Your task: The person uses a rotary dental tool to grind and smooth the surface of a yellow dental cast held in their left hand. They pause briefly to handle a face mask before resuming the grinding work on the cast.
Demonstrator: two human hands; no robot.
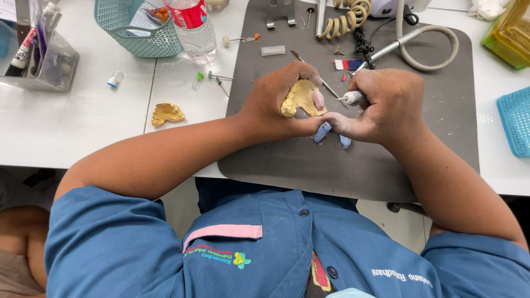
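Observation:
My left hand (273, 107) grips a yellow plaster dental cast (298, 98) with a pink wax piece (318, 99) on it, held over a dark grey work mat (342, 160). My right hand (386, 105) holds a silver rotary handpiece (353, 98), its thin bur pointing left toward the cast. A grey hose (425, 55) runs from the handpiece to the back right. Two small blue pieces (331, 135) lie on the mat just below my hands.
A second yellow cast (167, 113) lies on the white table, left of the mat. Behind stand a teal basket (135, 27), a plastic water bottle (193, 27), a clear pen holder (38, 55) and loose burs (218, 80). A blue tray (516, 124) sits at the right edge.

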